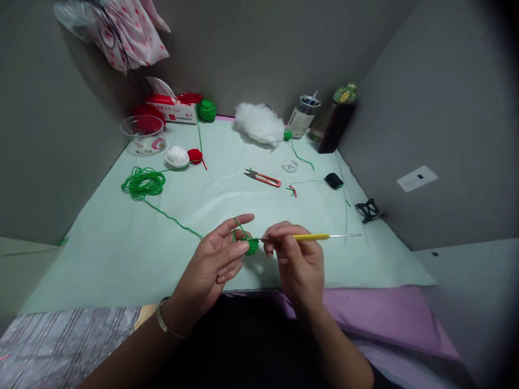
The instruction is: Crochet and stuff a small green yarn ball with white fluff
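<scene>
Between thumb and fingers, my left hand (219, 256) pinches a small green crocheted piece (252, 247). Green yarn (172, 218) loops over its raised index finger and runs left to a loose coil (144, 183) on the table. My right hand (298, 259) is closed on a crochet hook with a yellow handle (310, 237). One metal end of the hook meets the edge of the green piece; the other points right. Beyond the hands lie orange-handled snips (263, 178), their blades toward the left.
White stuffing (259, 124), a pen can (302, 116), a green-lidded bottle (344, 94) and a tissue box (174, 109) line the back. A plastic tub (144, 135) and white yarn ball (177, 156) sit left. A black clip (370, 210) lies right.
</scene>
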{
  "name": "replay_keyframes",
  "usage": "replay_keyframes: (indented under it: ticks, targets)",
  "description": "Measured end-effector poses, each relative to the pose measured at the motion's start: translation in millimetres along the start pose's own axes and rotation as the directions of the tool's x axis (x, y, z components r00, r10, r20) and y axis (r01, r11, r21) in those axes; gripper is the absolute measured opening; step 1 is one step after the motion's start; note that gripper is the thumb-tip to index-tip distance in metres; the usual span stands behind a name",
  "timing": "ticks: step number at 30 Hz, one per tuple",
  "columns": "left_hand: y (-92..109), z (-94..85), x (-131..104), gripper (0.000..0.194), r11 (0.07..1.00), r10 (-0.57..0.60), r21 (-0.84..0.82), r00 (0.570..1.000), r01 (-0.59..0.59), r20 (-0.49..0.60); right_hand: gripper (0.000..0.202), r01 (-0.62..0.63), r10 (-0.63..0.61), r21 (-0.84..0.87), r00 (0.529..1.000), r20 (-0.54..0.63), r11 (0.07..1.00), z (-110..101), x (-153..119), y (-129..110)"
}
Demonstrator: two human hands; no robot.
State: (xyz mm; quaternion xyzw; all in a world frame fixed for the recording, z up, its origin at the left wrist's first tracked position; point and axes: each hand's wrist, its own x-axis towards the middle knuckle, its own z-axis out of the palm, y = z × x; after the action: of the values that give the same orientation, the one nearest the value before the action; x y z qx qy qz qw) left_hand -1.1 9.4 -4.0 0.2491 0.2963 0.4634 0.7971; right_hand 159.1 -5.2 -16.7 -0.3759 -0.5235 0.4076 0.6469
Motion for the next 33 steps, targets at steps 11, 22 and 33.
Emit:
replay_keyframes:
  ticks: [11,22,33]
  targets:
    - [-7.9,-0.4,1.4,0.045,1.0,-0.024,-0.004,0.999,0.024,-0.047,0.035,0.389,-0.357,-0.498,0.92,0.164,0.775,-0.5,-13.9,0.8]
    - [-8.9,2.3,-3.5,0.035,0.962,0.127,0.247,0.991,-0.114,-0.036,0.017,-0.082,0.083,-0.037,0.997,0.001,0.996,0.4,-0.2,1.3]
    - [-5.1,1.5,-5.0,0.033,0.925,0.2,0.343,0.978,-0.167,-0.064,0.021,-0.115,0.112,0.057,0.992,0.052,0.992,-2.8,2.2,-3.6]
